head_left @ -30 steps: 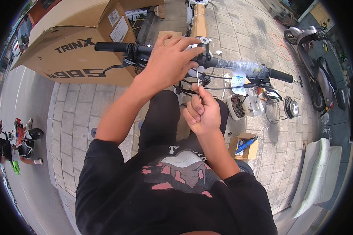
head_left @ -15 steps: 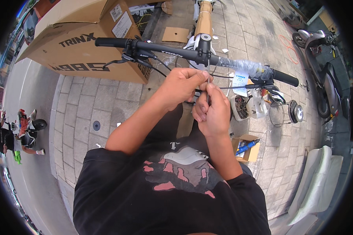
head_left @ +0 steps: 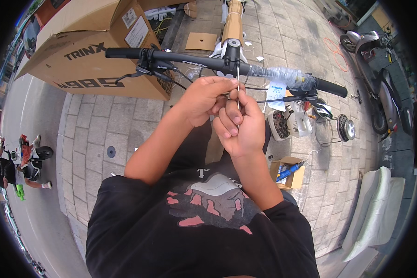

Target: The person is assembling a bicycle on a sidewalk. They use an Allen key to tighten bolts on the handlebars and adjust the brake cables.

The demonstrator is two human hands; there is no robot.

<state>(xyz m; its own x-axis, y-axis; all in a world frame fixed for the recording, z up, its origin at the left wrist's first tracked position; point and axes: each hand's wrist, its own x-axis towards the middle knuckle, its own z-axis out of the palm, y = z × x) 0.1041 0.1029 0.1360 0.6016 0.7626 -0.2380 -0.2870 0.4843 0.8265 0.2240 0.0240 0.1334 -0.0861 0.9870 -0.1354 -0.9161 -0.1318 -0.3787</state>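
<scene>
A black bicycle handlebar (head_left: 207, 62) crosses in front of me, clamped in its stem (head_left: 232, 54). From the stem's near face a thin metal hex key (head_left: 238, 72) points toward me. My left hand (head_left: 200, 100) pinches it between thumb and forefinger. Just below, my right hand (head_left: 247, 128) has its fingers curled around the key's shaft, closed. Both hands touch or nearly touch each other. Clear plastic wrap (head_left: 282, 75) covers the bar's right half, with a white and blue tag (head_left: 277, 96) hanging under it. A brake lever (head_left: 133, 75) sits by the left grip.
A large cardboard box (head_left: 95, 60) stands at the left. Right of my hands are a tub of small parts (head_left: 281, 124), a wheel hub with a disc (head_left: 345, 128) and a small open carton (head_left: 292, 172) holding a blue tool. A scooter (head_left: 380, 92) is parked far right.
The handlebar and stem appear slightly further left and up in view. My right fingers have turned and curled more toward me around the key, and more of its shaft shows.
</scene>
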